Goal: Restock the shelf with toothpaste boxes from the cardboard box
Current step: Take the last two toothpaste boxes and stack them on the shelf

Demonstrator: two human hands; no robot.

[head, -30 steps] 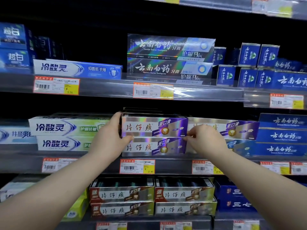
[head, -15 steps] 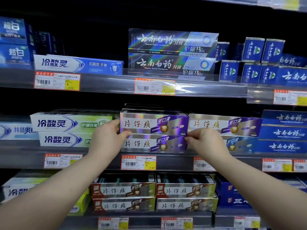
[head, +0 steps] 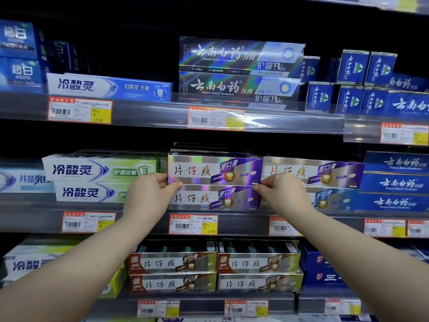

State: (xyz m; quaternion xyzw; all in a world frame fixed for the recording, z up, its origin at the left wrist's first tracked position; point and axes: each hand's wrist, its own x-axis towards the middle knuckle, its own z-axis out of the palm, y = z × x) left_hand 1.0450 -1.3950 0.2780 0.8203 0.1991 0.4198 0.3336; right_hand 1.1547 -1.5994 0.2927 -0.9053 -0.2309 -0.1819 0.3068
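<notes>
A silver and purple toothpaste box (head: 214, 169) lies on top of a matching box (head: 213, 198) on the middle shelf (head: 144, 219). My left hand (head: 148, 194) pinches the upper box's left end, thumb on the front face. My right hand (head: 279, 192) pinches its right end. Both ends are gripped at the seam between the two boxes. A second stack of the same boxes (head: 312, 171) stands just to the right, partly hidden by my right hand. The cardboard box is out of view.
Green and white boxes (head: 99, 169) stand left of the stack, dark blue boxes (head: 394, 182) to the right. The upper shelf (head: 151, 112) carries holographic black boxes (head: 239, 70) and blue ones. Below are gold and red boxes (head: 173, 263). Price tags line each shelf edge.
The view has tilted slightly upward, so the shelves sit lower in frame. Both hands have stayed at the ends of the upper purple box, shifting only a little.
</notes>
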